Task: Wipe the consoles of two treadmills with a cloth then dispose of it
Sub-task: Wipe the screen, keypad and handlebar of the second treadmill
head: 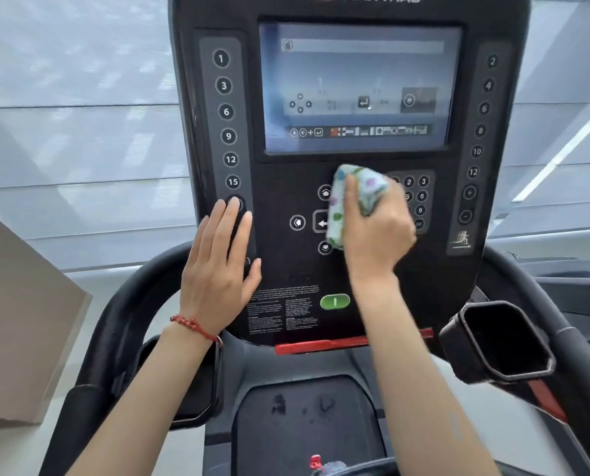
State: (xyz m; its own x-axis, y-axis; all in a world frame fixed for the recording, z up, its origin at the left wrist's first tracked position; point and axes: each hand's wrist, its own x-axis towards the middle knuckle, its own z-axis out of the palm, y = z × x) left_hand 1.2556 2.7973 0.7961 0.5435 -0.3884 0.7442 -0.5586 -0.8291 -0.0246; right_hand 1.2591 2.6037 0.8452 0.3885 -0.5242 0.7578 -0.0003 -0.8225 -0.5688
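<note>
A black treadmill console (280,187) fills the view, with a lit screen (355,87) at the top and button columns down both sides. My right hand (377,228) grips a bunched white cloth with green and purple dots (355,194) and presses it against the middle keypad area, just below the screen. It covers part of the arrow buttons and the number pad. My left hand (221,259) lies flat with fingers apart on the console's lower left side, over the lowest buttons of the left column. A red bead bracelet circles that wrist.
A green start button (335,301) and a red stop bar (321,347) sit below the hands. Black cup holders (503,341) flank the console, with curved handrails (125,304) on both sides. A beige box (18,321) stands at the left. Window blinds hang behind.
</note>
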